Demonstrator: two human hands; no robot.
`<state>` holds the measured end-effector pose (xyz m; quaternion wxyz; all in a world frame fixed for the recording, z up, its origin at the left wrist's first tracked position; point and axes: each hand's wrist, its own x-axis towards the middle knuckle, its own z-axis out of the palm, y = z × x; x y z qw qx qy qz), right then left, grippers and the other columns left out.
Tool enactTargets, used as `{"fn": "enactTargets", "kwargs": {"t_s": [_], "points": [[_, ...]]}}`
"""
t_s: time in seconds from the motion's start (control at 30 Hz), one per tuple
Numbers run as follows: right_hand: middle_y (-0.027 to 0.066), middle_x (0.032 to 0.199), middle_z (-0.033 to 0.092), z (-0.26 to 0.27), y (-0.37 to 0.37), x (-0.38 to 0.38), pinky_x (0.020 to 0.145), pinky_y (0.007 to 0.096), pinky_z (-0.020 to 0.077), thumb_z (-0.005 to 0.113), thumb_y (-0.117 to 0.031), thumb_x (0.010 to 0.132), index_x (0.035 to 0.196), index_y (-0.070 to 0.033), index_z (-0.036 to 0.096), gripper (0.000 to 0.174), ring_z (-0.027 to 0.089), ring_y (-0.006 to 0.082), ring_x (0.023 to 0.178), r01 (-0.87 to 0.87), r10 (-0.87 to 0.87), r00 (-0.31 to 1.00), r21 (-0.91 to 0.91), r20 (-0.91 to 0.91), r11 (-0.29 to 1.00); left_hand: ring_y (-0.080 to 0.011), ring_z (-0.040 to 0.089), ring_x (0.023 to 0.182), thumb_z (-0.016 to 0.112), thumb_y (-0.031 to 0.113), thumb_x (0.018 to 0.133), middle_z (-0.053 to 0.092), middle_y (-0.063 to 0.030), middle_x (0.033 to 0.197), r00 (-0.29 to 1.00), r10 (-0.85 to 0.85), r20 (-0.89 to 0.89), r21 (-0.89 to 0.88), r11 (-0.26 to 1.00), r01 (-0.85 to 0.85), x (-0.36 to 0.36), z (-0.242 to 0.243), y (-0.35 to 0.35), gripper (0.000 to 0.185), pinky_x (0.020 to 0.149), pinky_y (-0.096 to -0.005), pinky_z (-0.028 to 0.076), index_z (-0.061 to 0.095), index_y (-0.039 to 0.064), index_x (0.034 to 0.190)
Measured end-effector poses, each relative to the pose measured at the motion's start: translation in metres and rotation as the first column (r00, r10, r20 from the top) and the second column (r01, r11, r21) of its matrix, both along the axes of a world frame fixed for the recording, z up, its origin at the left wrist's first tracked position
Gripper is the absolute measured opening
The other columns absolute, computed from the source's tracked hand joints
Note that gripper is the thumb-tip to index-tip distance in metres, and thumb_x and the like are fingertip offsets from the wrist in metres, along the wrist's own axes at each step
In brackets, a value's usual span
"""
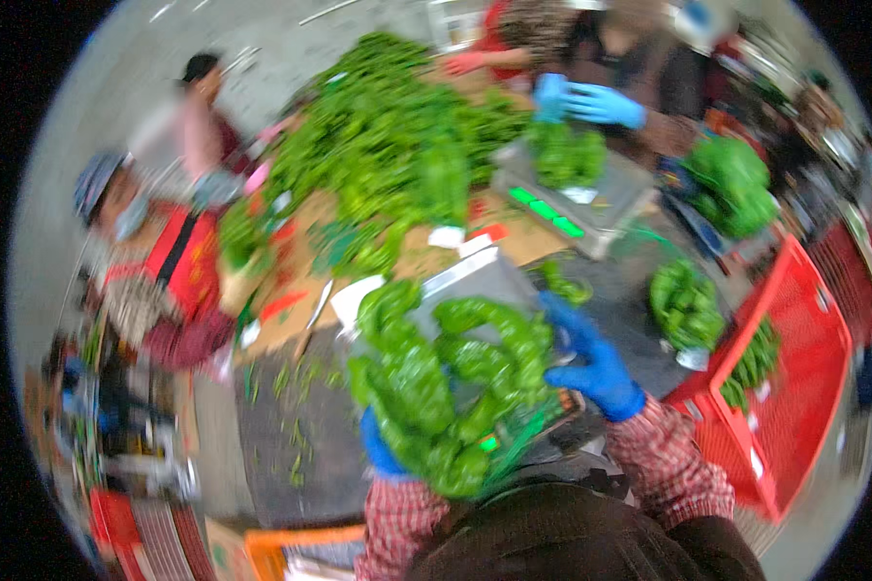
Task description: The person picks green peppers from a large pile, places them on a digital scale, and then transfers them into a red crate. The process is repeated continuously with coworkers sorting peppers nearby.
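My left hand (384, 444), in a blue glove, is mostly hidden under long green peppers (414, 370) gathered in green netting, and holds them from below. The peppers cover part of a digital scale (459, 276) with a metal platform and a lit green display. At the scale's right side, my right hand (596, 359), also blue-gloved, has its thumb and fingers spread beside the peppers; no object shows between them. A few loose peppers (563, 283) lie just beyond it on the dark table top (312, 443). A knife (320, 309) lies to the left.
A large heap of green peppers (378, 131) covers the far table. Across from me, a person's blue-gloved hands (599, 102) touch peppers at a second scale (581, 196). More people work at the left. A bagged bundle (687, 305) and a red crate (806, 392) are on the right.
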<state>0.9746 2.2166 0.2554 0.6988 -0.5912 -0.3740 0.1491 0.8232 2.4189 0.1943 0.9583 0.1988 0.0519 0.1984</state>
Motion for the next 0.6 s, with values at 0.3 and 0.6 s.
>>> {"fn": "enactTargets", "kwargs": {"t_s": [0.3,0.6], "points": [[0.0105,0.117,0.043,-0.061,-0.031,-0.051,0.090,0.0404,0.0343,0.042,-0.028,0.083,0.120,-0.007,0.034,0.043,0.048,0.0221,0.100,0.247,0.723,0.285,0.777,-0.630,0.579,-0.0234,0.047,0.095,0.043,0.028,0.082,0.045,-0.0099,0.112,0.962,0.208,-0.180,0.924,0.372,0.093,0.035,0.011,-0.051,0.042,0.080,-0.0337,0.040,0.038,0.004,0.116],[0.0118,0.100,0.052,-0.010,-0.250,-0.009,0.078,0.0360,0.0428,0.043,-0.025,0.080,0.108,-0.004,0.044,0.036,0.051,0.0223,0.089,0.733,-0.606,0.680,0.395,-0.413,0.553,-0.0185,0.053,0.085,0.042,0.023,0.082,0.053,-0.0110,0.098,0.745,-0.502,-0.439,0.712,0.312,0.629,0.095,0.045,-0.196,0.043,0.073,-0.0296,0.043,0.034,0.001,0.118]]}}
